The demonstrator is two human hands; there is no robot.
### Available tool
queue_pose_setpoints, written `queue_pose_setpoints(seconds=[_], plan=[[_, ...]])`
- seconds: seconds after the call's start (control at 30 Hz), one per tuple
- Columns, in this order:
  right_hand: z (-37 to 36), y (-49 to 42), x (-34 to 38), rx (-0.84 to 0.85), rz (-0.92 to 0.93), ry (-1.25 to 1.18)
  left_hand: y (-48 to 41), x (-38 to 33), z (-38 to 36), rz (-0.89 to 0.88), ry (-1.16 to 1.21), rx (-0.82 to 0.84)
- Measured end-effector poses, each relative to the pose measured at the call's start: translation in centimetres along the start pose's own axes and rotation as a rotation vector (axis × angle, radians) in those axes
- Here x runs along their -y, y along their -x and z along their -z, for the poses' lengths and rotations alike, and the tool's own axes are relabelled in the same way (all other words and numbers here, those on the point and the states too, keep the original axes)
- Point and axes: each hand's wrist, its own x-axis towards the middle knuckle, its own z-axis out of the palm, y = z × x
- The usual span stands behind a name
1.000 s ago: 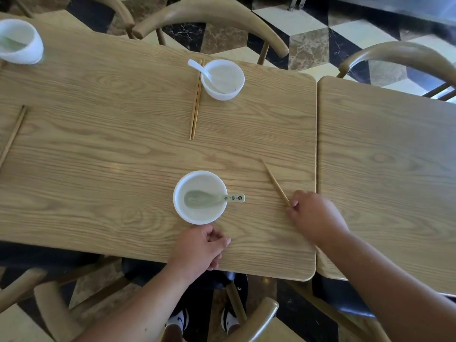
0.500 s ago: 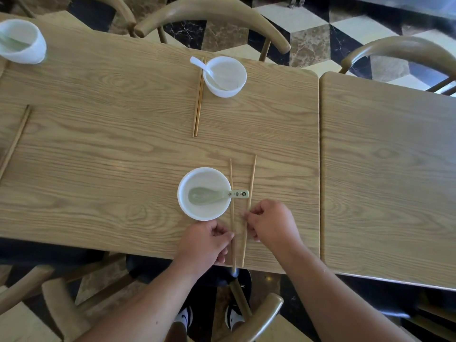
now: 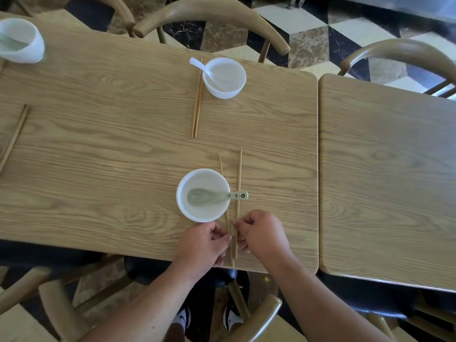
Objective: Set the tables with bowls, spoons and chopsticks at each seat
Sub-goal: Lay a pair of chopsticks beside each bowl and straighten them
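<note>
A white bowl [image 3: 202,195] sits near the front edge of the wooden table [image 3: 98,169], with a pale green spoon [image 3: 214,196] lying in it, handle pointing right. Two chopsticks [image 3: 238,174] lie just right of the bowl, spread apart at their far tips and passing under the spoon handle. My left hand [image 3: 205,244] pinches the near end of the left stick. My right hand [image 3: 262,233] pinches the near end of the right stick. Both hands rest at the table's front edge.
A far setting has a white bowl [image 3: 224,77] with a white spoon [image 3: 202,67] and paired chopsticks [image 3: 197,99]. Another bowl [image 3: 21,41] stands at the far left, with chopsticks [image 3: 13,137] nearby. A second table [image 3: 385,178] adjoins on the right. Chairs [image 3: 212,13] surround.
My right hand brought the chopsticks from the right edge of the table to beside the bowl. Both hands now hold their near ends, and the sticks lie closer together than before.
</note>
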Motion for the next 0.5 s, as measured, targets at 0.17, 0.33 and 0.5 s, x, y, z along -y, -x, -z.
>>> queue_pose_setpoints(seconds=[0.17, 0.33, 0.5], plan=[[0.2, 0.6, -0.5, 0.042, -0.025, -0.03, 0.2, 0.1, 0.0, -0.018, 0.013, -0.006], [-1.1, 1.4, -1.5, 0.076, -0.014, 0.007, 0.3, 0.6, -0.3, -0.044, 0.037, -0.026], [-0.6, 0.9, -1.5, 0.126, -0.047, -0.097, 0.6, 0.7, -0.6, -0.037, 0.07, -0.055]])
